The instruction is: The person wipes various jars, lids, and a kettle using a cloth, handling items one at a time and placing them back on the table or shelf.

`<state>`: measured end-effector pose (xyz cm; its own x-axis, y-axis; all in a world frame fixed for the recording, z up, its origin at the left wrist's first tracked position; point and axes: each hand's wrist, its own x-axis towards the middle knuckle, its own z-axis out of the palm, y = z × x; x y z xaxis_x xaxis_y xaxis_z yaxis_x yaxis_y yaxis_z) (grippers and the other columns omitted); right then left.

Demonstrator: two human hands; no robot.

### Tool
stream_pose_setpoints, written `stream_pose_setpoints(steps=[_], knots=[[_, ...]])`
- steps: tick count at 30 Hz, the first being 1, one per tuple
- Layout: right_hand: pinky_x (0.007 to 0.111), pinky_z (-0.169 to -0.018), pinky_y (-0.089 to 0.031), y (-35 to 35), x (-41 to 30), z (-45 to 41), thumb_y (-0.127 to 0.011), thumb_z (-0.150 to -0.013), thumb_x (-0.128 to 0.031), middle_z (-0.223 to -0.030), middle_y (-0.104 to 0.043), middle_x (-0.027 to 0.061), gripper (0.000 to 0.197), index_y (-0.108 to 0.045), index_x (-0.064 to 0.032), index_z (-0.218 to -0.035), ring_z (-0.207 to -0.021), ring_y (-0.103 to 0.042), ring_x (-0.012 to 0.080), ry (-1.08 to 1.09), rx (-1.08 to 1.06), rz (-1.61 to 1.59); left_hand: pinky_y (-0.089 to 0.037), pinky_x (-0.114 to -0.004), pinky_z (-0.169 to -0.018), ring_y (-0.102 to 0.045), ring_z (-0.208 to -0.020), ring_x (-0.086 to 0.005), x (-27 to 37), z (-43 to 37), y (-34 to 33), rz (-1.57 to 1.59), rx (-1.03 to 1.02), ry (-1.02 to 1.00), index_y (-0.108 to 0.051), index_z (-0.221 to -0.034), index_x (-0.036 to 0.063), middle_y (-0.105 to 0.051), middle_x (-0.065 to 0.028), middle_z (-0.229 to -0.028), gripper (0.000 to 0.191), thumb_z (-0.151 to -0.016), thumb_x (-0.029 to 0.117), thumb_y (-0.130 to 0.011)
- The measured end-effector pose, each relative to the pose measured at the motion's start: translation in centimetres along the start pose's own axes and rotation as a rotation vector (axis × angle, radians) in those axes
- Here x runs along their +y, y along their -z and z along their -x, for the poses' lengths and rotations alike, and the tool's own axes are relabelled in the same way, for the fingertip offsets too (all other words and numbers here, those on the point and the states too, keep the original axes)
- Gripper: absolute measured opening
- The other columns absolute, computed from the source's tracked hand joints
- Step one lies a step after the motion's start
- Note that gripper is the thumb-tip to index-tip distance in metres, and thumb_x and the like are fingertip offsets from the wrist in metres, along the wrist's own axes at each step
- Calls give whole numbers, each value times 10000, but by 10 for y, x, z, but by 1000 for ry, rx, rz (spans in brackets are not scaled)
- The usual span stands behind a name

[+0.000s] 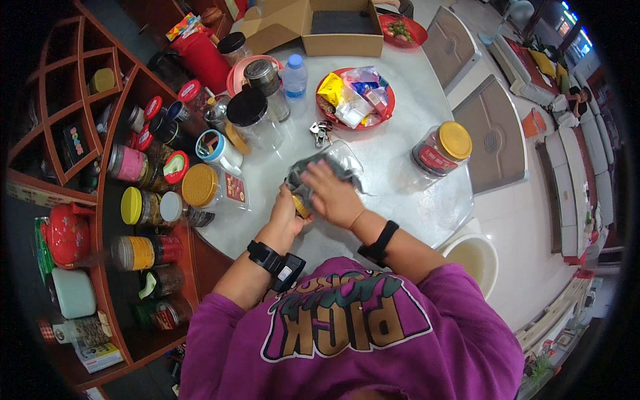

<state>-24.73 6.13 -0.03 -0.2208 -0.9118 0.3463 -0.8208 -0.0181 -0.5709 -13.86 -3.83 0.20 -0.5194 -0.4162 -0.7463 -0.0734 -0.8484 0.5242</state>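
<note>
My left hand (284, 220) grips a clear plastic jar (346, 152) near its yellow screw lid (301, 206). The jar is tilted over the table, its base pointing away from me. Across its side lies a dark grey cloth (299, 172), which covers much of the body. My right hand (337, 197) presses flat on that cloth, fingers stretched out and slightly blurred. Just beyond the jar is a small metal clip-like item (320, 132). To the right stands another clear jar (435, 152) with a gold lid and a printed label.
Several jars, including a gold-lidded one (200, 185), and a white mug (222, 150) crowd the left side by a wooden shelf (102, 235). Farther back are a water bottle (295, 77), a red plate of packets (387, 112) and a cardboard box (342, 45). A bucket (492, 255) stands at right.
</note>
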Motion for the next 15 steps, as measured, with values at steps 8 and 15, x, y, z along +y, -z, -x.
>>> stream_pose_setpoints(steps=[8,15], knots=[[352,-803,-412,24,90,-13,-414,-869,-248,-991,-566,202,339,-503,-4,-1086,-914,-537,339,-670,131,-451,-412,-415,-669,-455,-892,-267,-15,-11,12,-29,37,-2,-316,-1176,173,-434,-110,-1079,473,-843,498,-399],[262,-546,-435,49,78,0,-509,-840,-324,-746,-582,37,315,-610,-29,-885,-602,-536,134,-1073,95,-1316,-323,-391,-924,-374,-1062,-300,-19,6,18,-1052,-50,-1077,-127,-1338,113,-266,-173,-1187,705,-806,246,-571]])
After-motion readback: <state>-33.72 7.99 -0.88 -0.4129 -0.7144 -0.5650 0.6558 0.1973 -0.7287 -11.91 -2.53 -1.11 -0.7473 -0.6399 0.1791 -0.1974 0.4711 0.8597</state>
